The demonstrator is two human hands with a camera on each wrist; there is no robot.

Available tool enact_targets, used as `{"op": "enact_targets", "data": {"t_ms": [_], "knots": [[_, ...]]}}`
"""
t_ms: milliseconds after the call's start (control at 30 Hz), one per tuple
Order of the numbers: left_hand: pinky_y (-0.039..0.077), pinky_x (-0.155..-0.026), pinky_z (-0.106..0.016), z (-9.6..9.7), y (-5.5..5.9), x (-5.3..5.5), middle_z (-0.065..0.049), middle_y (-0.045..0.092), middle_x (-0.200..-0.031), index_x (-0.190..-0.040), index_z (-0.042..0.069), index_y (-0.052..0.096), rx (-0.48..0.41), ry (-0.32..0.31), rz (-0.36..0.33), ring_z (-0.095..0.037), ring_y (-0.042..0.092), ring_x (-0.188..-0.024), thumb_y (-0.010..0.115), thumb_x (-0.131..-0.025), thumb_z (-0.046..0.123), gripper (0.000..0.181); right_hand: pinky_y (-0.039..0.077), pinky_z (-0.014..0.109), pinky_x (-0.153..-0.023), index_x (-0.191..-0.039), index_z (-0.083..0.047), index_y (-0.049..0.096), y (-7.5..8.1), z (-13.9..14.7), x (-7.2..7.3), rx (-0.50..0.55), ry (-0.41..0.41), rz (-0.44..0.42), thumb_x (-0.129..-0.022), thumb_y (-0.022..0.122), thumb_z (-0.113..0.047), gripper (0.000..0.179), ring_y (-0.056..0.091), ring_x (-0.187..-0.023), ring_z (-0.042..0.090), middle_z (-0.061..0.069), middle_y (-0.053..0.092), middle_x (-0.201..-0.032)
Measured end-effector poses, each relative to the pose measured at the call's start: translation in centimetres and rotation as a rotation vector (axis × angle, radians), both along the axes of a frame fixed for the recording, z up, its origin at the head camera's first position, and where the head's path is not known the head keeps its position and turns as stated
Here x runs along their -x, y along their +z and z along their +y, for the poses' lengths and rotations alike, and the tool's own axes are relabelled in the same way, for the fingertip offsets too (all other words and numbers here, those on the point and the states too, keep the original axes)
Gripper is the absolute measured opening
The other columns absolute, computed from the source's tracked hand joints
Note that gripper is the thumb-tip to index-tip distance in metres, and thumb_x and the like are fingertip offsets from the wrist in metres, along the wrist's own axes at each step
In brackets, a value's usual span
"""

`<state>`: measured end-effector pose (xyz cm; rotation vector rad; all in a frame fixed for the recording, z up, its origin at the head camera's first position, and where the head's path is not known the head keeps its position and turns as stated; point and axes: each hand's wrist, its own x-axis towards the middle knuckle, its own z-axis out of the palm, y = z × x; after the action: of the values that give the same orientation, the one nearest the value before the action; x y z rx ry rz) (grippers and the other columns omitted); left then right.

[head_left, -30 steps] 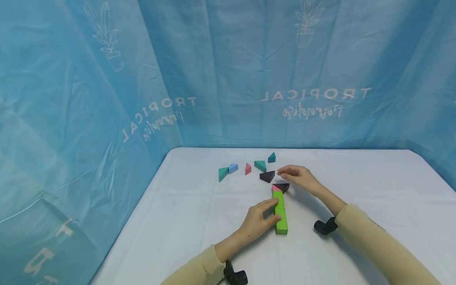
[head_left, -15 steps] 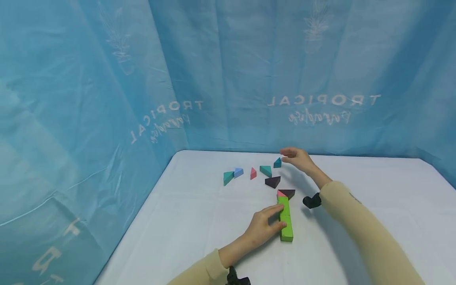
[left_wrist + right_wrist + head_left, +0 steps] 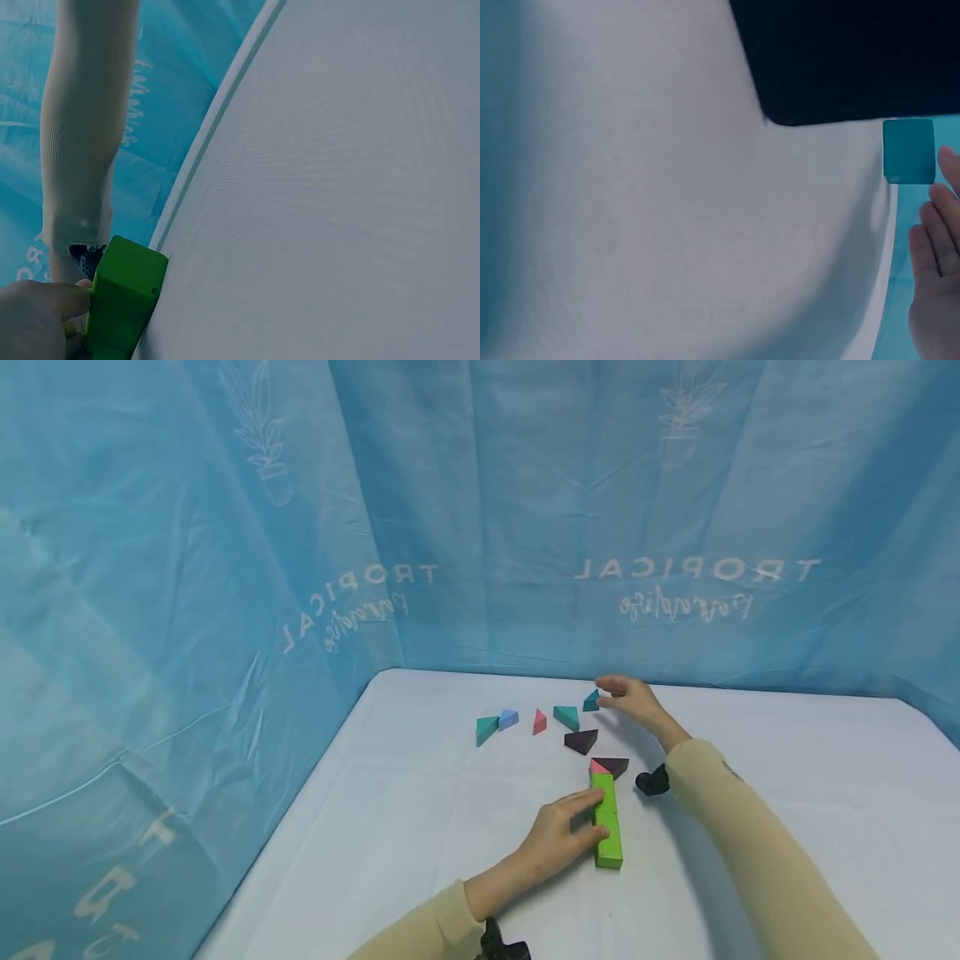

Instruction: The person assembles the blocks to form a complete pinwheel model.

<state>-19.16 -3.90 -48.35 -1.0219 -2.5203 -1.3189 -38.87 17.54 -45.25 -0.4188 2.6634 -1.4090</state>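
My left hand rests at the left side of a row of two green blocks, a finger and the thumb touching them. The left wrist view shows its fingers against the side of a green block. At the row's far end sit a pink triangular block and a dark triangular block, side by side. Toward the table's far edge, my right hand is beside a small teal triangular block. In the right wrist view, its straight fingers are near that teal block.
Behind the row lie another dark block, a green-teal triangle, a pink triangle, a light blue one and a second green-teal one. Blue curtains hang around the white table. A large dark shape covers part of the right wrist view.
My right hand has moved from near the dark blocks to the small teal triangle farther back. My left hand stays at the green blocks. The head view has shifted slightly.
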Motion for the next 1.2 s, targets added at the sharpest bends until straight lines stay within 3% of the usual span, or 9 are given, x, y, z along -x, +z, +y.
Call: {"op": "enact_targets", "data": {"t_ms": [567, 1200], "knots": [[0.037, -0.102, -0.023, 0.07, 0.01, -0.08, -0.007, 0.055, -0.131, -0.130, 0.001, 0.055, 0.010, 0.013, 0.015, -0.014, 0.048, -0.123, 0.069, -0.088, 0.020, 0.048, 0.039, 0.049, -0.100, -0.128, -0.001, 0.055, -0.07, -0.44, 0.29, -0.046, -0.010, 0.059, -0.093, 0.061, -0.011, 0.038, 0.047, -0.122, 0.036, 0.019, 0.053, -0.131], [0.038, -0.101, -0.024, 0.06, 0.04, -0.02, -0.006, 0.055, -0.132, -0.131, 0.003, 0.055, 0.019, 0.016, 0.016, -0.013, 0.048, -0.123, 0.068, -0.088, 0.022, 0.049, 0.041, 0.050, -0.098, -0.130, 0.002, 0.052, -0.31, -0.61, 0.56, -0.092, -0.006, 0.068, -0.092, 0.062, -0.015, 0.043, 0.048, -0.120, 0.037, 0.020, 0.053, -0.130]]}}
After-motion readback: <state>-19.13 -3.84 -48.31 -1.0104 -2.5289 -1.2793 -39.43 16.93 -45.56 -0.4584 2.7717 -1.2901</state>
